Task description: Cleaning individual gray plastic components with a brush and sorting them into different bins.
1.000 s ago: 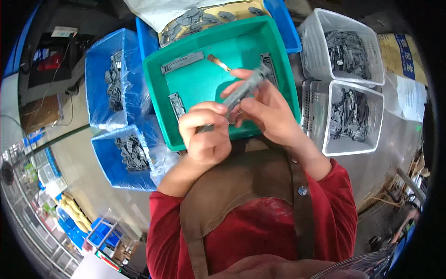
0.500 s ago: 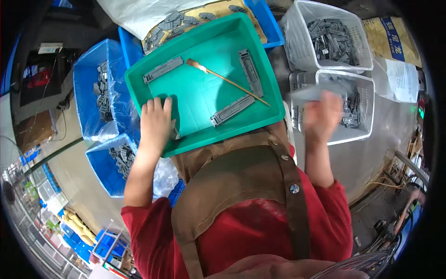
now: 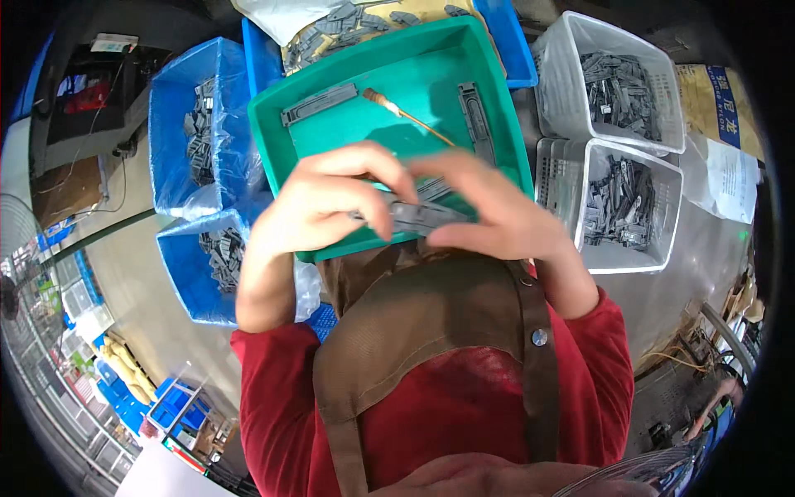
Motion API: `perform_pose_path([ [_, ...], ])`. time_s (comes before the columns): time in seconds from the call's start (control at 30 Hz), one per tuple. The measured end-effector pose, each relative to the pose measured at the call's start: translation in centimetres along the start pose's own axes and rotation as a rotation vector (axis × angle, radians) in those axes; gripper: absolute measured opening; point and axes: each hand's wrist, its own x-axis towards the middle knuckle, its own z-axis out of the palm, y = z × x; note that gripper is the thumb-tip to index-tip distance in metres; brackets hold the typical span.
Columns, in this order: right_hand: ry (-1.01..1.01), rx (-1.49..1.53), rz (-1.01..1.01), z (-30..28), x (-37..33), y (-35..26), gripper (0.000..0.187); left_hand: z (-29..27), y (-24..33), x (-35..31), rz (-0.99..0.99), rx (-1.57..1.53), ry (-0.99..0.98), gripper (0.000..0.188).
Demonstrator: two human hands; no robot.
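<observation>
Above the near edge of a green tray (image 3: 258,137), both my hands are at a long grey plastic part (image 3: 418,217). My left hand (image 3: 327,199) pinches its left end between curled fingers and thumb. At the right end, the thumb of my right hand (image 3: 505,211) presses the near side; the fingers arch over it, smeared by motion. Inside the tray lie similar grey parts: one at the upper left (image 3: 319,103), one along the right wall (image 3: 474,116), and another (image 3: 435,189) mostly covered by my hands. A thin wooden stick (image 3: 414,120) with a thicker handle end lies there too.
Two white baskets (image 3: 675,203) of grey parts stand on the right. Blue bins lined with plastic, one upper (image 3: 161,157) and one lower (image 3: 178,273), hold more on the left. Behind the tray, a blue crate (image 3: 517,58) holds grey pieces. A yellow sack (image 3: 716,103) lies far right.
My right hand has come left from the near white basket to above the tray. My left hand has lifted off the tray's left side. Both now meet at a grey part.
</observation>
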Motion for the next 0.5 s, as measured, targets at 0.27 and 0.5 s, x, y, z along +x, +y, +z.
perform_pose_path([
  [0.27,0.178,1.015,0.365,3.2,-0.9,0.9,0.020,-0.9,-6.8,-0.6,-0.458,1.072,0.310,0.037],
  [0.5,0.286,0.975,0.344,2.8,-1.4,0.9,0.020,0.8,-11.0,-3.9,-0.863,1.243,0.094,0.049],
])
